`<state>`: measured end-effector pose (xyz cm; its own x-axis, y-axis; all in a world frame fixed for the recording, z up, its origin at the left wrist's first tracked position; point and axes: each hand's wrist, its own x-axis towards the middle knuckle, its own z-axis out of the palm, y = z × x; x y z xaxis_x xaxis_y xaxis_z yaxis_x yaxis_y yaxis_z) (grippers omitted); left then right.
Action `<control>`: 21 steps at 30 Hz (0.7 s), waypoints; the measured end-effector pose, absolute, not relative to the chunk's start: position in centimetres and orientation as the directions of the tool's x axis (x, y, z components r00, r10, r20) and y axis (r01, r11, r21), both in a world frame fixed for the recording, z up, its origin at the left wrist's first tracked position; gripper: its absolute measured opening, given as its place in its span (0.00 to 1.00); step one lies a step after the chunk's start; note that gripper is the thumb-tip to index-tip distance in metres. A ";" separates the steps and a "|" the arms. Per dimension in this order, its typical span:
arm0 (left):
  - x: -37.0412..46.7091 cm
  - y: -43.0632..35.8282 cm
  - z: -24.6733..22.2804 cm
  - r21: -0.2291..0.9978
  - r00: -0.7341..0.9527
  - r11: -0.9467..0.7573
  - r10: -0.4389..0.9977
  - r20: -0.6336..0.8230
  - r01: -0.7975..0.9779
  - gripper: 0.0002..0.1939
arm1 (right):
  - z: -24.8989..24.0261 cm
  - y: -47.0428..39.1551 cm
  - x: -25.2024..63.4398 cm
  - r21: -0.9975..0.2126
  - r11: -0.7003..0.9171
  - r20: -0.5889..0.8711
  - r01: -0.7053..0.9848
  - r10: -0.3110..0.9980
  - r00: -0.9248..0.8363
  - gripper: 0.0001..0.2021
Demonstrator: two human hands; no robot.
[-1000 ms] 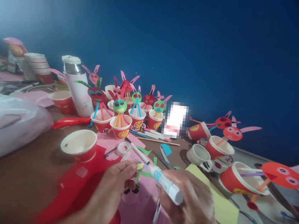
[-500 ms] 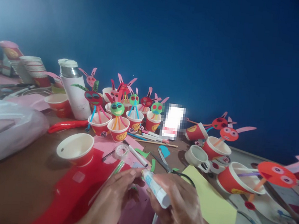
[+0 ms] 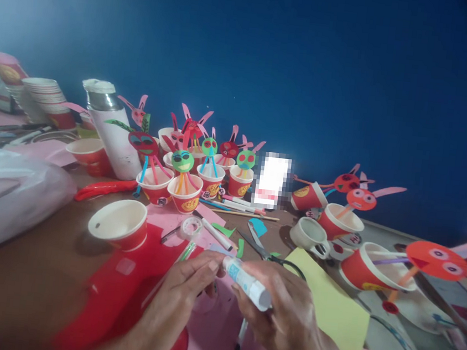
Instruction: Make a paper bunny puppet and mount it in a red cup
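My right hand (image 3: 286, 308) is wrapped round a white glue stick (image 3: 247, 284) with blue print, its narrow end pointing up and left. That end meets the fingertips of my left hand (image 3: 183, 292), whose fingers are pressed together. Whatever my left hand holds is mostly hidden behind its fingers; a small dark and coloured bit shows below them. Pink paper (image 3: 221, 329) and red paper (image 3: 116, 291) lie under the hands, with a dark-tipped pen (image 3: 241, 337) between the wrists. Scissors (image 3: 265, 252) rest just beyond my right hand, beside yellow paper (image 3: 328, 302).
An uncovered red cup (image 3: 117, 224) stands at the left, near a plastic bag (image 3: 13, 202) and a white flask (image 3: 115, 134). Several cups with paper-faced figures (image 3: 182, 161) line the back. A mug (image 3: 309, 236) and more figure cups (image 3: 378, 268) are at the right.
The view has shifted slightly, so most tabletop items appear higher. Both hands remain together, with the glue stick still in my right hand and its narrow end at my left fingertips.
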<state>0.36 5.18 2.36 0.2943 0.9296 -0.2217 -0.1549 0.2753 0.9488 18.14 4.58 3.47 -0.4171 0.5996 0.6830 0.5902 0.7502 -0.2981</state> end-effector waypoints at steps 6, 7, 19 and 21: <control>0.4 5.3 2.2 0.957 0.294 0.246 0.936 -0.192 -0.157 0.13 | 3.4 4.5 18.4 -0.282 0.739 0.679 0.612 0.604 -0.417 0.17; 0.4 5.3 2.1 0.954 0.294 0.245 0.937 -0.187 -0.174 0.13 | 3.5 4.6 18.3 -0.268 0.739 0.681 0.618 0.599 -0.421 0.16; 0.8 5.3 2.2 0.762 0.322 0.467 0.880 -0.349 -0.449 0.12 | 3.9 4.8 18.5 -0.222 0.732 0.659 0.645 0.600 -0.454 0.13; 0.8 5.4 2.2 0.727 0.337 0.486 0.871 -0.357 -0.484 0.11 | 3.9 5.0 18.6 -0.218 0.728 0.660 0.650 0.600 -0.452 0.13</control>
